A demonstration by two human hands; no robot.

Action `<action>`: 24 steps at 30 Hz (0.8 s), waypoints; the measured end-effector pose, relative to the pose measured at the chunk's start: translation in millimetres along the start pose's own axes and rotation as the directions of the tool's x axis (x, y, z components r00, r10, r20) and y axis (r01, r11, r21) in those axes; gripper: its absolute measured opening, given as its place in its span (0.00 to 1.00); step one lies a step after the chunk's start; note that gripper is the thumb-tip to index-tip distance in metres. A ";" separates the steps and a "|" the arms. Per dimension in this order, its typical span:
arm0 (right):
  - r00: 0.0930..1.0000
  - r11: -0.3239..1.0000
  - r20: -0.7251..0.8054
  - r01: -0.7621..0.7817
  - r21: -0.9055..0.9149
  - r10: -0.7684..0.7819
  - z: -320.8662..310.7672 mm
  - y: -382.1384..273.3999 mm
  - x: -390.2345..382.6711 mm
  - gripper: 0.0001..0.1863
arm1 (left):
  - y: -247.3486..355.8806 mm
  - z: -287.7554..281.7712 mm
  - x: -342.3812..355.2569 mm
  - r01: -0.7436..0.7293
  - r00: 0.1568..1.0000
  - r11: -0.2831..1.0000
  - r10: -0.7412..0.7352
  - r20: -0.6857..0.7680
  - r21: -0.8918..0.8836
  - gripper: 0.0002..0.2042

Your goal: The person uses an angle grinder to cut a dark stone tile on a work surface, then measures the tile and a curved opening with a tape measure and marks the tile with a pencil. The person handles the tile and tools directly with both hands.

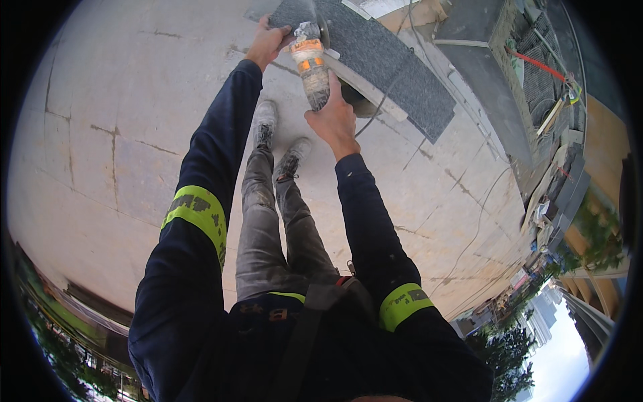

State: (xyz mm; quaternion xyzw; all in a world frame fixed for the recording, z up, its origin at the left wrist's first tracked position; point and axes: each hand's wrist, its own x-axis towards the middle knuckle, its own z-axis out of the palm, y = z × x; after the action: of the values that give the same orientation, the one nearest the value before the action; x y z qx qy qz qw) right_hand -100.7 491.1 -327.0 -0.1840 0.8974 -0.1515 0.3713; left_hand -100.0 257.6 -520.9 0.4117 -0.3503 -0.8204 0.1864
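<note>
An angle grinder (310, 67), dusty, with an orange label, points away from me, its disc at the dark speckled stone slab (408, 87), where pale dust shows. My right hand (335, 117) wraps round the grinder's rear body. My left hand (266, 41) grips the slab beside the grinder's head, its fingers partly hidden. The slab lies over a pale board with a dark gap beneath. My two shoes (266, 124) stand just below on the pale paving (120, 167).
A grey cable (387, 90) crosses the slab and trails over the paving. At right are dark panels (472, 67), wire mesh (539, 80), a red bar (536, 61), and assorted boards and debris along the edge. Trees and buildings show at the lower rim.
</note>
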 end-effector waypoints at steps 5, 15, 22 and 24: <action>0.995 0.997 -0.066 0.077 0.006 -0.076 7.7 7.2 8.8 0.58 | -0.7 6.0 -1.8 -0.012 1.000 1.000 0.012 0.026 -0.024 0.38; 0.998 0.998 -0.038 0.058 -0.030 -0.059 7.1 2.8 21.5 0.59 | -4.5 6.1 -1.6 -0.007 1.000 1.000 0.007 -0.026 0.014 0.34; 0.994 0.995 -0.049 0.095 -0.013 -0.096 10.3 5.5 20.2 0.58 | -4.1 -0.9 5.1 -0.037 0.999 0.999 0.037 0.001 -0.035 0.32; 0.994 0.994 -0.044 0.102 0.036 -0.100 9.6 9.8 15.1 0.58 | -3.0 -0.5 3.2 -0.047 0.999 0.998 0.047 -0.003 -0.031 0.31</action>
State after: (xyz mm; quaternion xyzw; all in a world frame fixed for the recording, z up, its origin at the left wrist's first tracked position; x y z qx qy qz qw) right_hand -105.8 491.8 -346.7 -0.2187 0.8916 -0.1912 0.3475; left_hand -101.5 257.5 -525.0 0.4014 -0.3470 -0.8206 0.2122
